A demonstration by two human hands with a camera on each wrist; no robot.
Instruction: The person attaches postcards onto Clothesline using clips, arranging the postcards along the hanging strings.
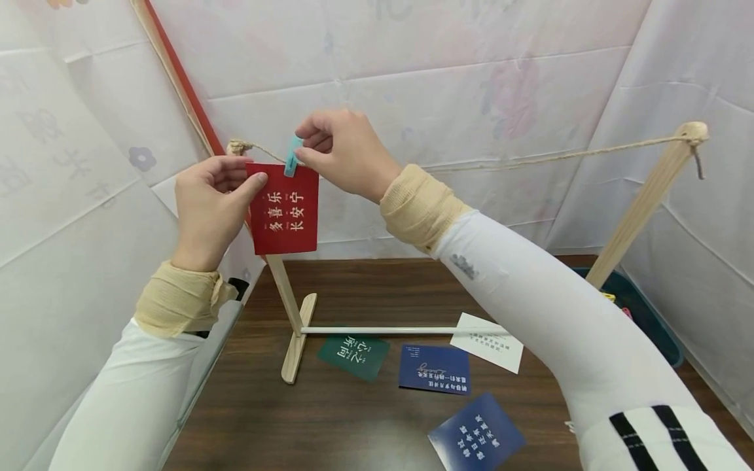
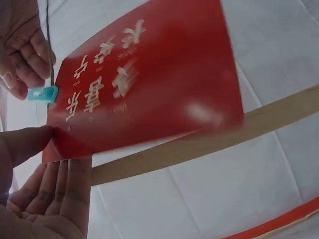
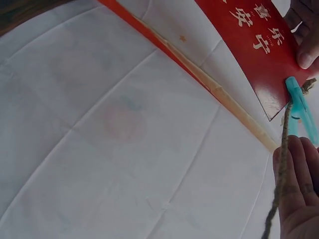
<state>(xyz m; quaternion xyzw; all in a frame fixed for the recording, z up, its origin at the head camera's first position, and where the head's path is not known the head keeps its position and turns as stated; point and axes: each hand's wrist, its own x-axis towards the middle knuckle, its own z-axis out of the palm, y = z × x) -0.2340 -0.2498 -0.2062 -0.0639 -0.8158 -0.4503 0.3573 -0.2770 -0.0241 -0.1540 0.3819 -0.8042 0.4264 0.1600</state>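
Note:
A red card (image 1: pixel 285 209) with pale characters hangs near the left end of a twine line (image 1: pixel 524 163). My left hand (image 1: pixel 206 203) pinches its upper left corner, thumb on the front and fingers behind. A light blue clothespin (image 1: pixel 292 157) sits over the card's top edge and the twine. My right hand (image 1: pixel 347 150) has thumb and curled fingers at the clothespin's upper end. In the right wrist view the clothespin's handles (image 3: pixel 301 119) are spread apart just above the right fingertips.
A wooden stand's right post (image 1: pixel 642 209) holds the twine, with a white crossbar (image 1: pixel 377 331) low down. On the brown table (image 1: pixel 283 425) lie a green card (image 1: pixel 353 356), a blue card (image 1: pixel 434 369), another blue card (image 1: pixel 477 433) and a white card (image 1: pixel 489 341). A dark bin (image 1: pixel 654 327) stands at the right.

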